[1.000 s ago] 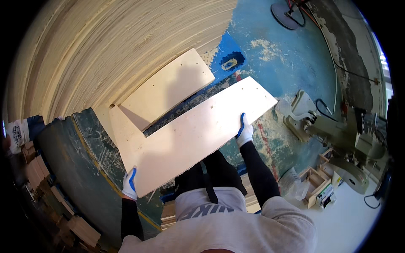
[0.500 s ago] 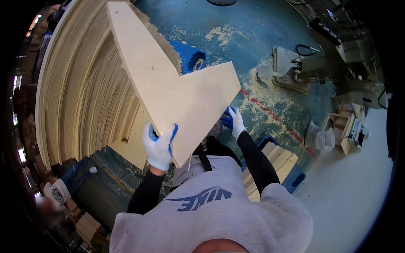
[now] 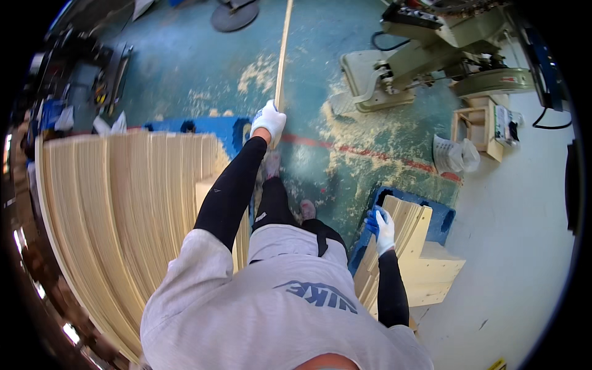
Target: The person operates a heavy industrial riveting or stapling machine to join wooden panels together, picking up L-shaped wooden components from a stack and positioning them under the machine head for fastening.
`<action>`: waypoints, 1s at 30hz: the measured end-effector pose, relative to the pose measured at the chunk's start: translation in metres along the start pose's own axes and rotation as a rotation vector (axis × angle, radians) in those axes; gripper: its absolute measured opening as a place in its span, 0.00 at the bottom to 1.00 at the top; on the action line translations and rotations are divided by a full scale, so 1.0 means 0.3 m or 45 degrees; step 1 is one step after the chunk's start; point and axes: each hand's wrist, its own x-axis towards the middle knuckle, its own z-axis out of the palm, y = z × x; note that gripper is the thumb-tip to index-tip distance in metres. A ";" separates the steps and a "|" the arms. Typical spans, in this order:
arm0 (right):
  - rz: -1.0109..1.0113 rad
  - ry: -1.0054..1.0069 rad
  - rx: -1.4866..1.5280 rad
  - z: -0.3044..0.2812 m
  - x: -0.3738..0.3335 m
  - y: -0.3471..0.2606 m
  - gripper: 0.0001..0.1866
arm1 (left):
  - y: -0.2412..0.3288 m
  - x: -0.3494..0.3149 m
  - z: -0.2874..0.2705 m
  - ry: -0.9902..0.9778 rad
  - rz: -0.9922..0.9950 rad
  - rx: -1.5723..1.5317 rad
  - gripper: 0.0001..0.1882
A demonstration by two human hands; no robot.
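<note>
My left hand [image 3: 269,120], in a white glove with blue palm coating, is stretched out ahead and closed around the lower end of a plywood panel [image 3: 283,55]. The panel stands edge-on, so only its thin pale edge shows, and its far end runs out of the picture at the top. My right hand [image 3: 382,229], gloved alike, hovers over or beside a smaller stack of cut plywood panels [image 3: 407,223] at the right. Its fingers are loosely bent and apart, with nothing seen in them.
A tall stack of plywood panels [image 3: 123,203] fills the left side. Beneath the smaller stack lies a blue plastic pallet [image 3: 441,216], with another blue pallet [image 3: 231,131] ahead. A green-grey machine [image 3: 425,55] stands at the far right, near a plastic bag [image 3: 449,154] and a wooden box frame [image 3: 475,126]. Sawdust covers parts of the floor.
The panel has turned from face-up to edge-on and moved ahead with my left hand. My right hand has gone down and right to the smaller stack. My view has turned rightward.
</note>
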 end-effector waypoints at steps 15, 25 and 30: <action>-0.435 0.239 -1.003 0.378 0.242 -0.278 0.58 | 0.328 -0.066 -0.118 -0.925 -0.323 -1.198 0.12; -0.420 0.749 -1.129 0.351 0.044 -0.067 0.33 | 0.856 -0.118 0.069 -1.889 -0.187 -0.436 0.20; -0.225 1.417 -0.379 0.451 -0.084 -0.192 0.19 | 1.074 -0.149 -0.107 -2.636 0.337 -0.306 0.31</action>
